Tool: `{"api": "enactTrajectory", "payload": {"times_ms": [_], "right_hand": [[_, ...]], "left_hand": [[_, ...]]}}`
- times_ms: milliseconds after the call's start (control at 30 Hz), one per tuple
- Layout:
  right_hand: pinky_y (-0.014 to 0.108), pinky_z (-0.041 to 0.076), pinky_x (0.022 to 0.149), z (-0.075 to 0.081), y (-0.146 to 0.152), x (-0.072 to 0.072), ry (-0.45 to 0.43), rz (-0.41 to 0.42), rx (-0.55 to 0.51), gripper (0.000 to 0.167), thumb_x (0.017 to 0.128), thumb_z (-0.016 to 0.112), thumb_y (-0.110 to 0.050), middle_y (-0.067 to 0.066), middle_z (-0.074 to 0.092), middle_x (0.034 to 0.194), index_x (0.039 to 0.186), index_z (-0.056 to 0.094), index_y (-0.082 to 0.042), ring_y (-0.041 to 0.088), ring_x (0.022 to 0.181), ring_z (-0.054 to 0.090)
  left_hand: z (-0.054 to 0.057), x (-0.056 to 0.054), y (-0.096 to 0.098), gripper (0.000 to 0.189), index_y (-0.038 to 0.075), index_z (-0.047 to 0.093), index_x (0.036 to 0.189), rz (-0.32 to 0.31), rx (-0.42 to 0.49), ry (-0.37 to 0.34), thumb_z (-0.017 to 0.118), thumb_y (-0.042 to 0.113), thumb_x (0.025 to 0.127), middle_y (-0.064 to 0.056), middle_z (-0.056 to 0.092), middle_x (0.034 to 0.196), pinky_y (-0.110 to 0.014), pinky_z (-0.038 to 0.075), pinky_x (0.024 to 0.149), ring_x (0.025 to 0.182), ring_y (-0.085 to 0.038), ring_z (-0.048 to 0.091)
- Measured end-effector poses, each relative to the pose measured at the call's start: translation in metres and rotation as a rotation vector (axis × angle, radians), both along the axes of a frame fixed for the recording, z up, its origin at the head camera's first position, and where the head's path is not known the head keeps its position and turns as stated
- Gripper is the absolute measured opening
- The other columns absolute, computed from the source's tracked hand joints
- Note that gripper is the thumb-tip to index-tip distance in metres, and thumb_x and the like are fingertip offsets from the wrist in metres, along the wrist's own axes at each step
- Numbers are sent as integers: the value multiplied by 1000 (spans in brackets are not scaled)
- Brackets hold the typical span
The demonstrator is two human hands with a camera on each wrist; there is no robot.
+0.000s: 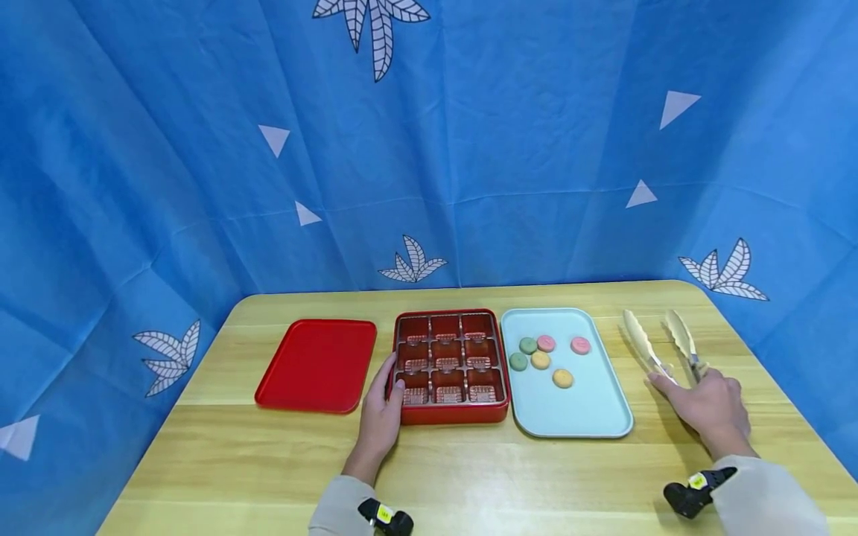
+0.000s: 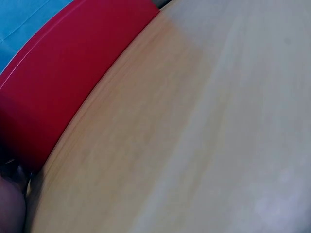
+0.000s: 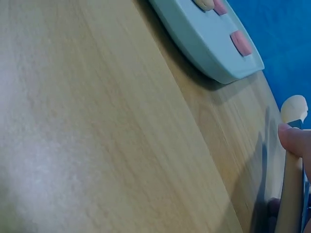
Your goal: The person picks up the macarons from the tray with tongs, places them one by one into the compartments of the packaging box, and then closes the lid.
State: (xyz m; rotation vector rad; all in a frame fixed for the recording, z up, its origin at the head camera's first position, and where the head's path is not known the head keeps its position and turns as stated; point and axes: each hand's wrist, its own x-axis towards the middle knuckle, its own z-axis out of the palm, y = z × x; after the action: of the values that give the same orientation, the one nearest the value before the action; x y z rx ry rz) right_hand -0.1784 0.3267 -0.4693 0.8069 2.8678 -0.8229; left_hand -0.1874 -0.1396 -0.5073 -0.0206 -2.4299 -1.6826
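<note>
At the middle of the table a red box (image 1: 456, 415) holds a clear insert divided into several square compartments. My left hand (image 1: 380, 417) grips its left front corner, thumb at the rim and fingers along the left wall. On the far right, my right hand (image 1: 713, 406) holds a pair of tongs (image 1: 640, 339) by the handles, their pale scalloped tips spread apart and pointing away from me. In the right wrist view the thumb (image 3: 294, 141) lies on one tong arm. Between box and tongs sits a light blue tray (image 1: 570, 420) bearing several macaron-like rounds, including a pink one (image 1: 580, 345).
A flat red lid (image 1: 322, 365) lies left of the box. Green (image 1: 518, 361) and yellow (image 1: 563, 378) rounds are on the tray as well. The wooden table (image 1: 462, 484) backs onto a blue patterned curtain (image 1: 536, 149).
</note>
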Motion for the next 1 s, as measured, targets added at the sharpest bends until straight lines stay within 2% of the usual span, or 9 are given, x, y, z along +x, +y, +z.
{"api": "enactTrajectory", "payload": {"times_ms": [167, 400, 833, 1000], "right_hand": [[39, 39, 52, 0, 1, 2, -9, 26, 15, 89, 76, 54, -72, 32, 47, 95, 101, 46, 13, 38, 77, 50], [34, 35, 48, 0, 3, 6, -11, 57, 28, 80, 76, 55, -72, 20, 47, 79, 90, 47, 6, 30, 69, 47], [34, 35, 49, 9, 5, 12, 7, 160, 63, 80, 77, 53, -72, 20, 50, 80, 92, 47, 6, 31, 70, 48], [35, 34, 52, 14, 3, 14, -4, 184, 71, 79, 78, 51, -73, 17, 50, 79, 92, 46, 5, 31, 71, 48]], "left_hand": [[-1, 0, 0, 48, 27, 36, 145, -9, 8, -8, 46, 20, 98, -2, 37, 149, -50, 28, 111, 138, -24, 31], [0, 0, 0, 49, 24, 35, 146, -18, 34, -9, 46, 19, 99, -4, 35, 150, -49, 27, 112, 139, -25, 29], [-1, -1, -2, 49, 25, 37, 145, 5, -24, 29, 46, 16, 97, -1, 40, 147, -47, 28, 112, 138, -21, 32], [1, 0, -1, 49, 26, 37, 145, 0, -12, 20, 46, 16, 97, -1, 39, 148, -48, 29, 111, 138, -22, 32]]}}
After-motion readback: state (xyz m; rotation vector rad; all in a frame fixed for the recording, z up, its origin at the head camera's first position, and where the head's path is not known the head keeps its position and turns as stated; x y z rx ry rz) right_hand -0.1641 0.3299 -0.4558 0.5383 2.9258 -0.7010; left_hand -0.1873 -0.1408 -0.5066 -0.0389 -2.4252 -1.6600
